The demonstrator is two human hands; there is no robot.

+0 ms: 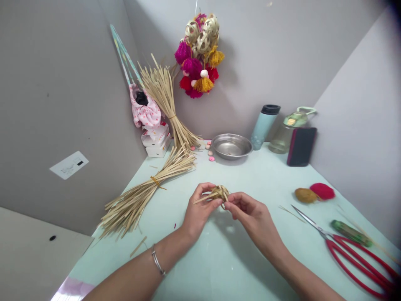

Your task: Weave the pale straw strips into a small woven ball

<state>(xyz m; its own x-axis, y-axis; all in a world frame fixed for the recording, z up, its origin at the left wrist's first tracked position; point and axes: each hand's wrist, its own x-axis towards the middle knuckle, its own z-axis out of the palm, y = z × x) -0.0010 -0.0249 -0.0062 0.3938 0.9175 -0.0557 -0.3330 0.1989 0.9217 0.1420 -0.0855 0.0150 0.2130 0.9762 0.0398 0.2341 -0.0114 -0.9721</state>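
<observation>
A small woven straw ball (220, 192) is held above the middle of the table, with loose strip ends sticking out to its left. My left hand (200, 210) grips it from the left, thumb in front and fingers behind. On its right side, the thumb and forefinger of my right hand (250, 210) are pinched at the weave; a strip there may be between them, but my fingertips hide it. A tied bundle of flat straw strips (138, 200) lies left of my left hand. A second tied bundle (171, 104) leans upright against the back wall.
Red-handled scissors (332, 238), a green-handled tool (351, 233) and mustard and red yarn balls (322, 191) lie at right. A metal bowl (232, 146), tumbler (265, 127), bottle (286, 131) and phone (301, 146) stand behind. Woven balls with tassels (199, 56) hang on the wall.
</observation>
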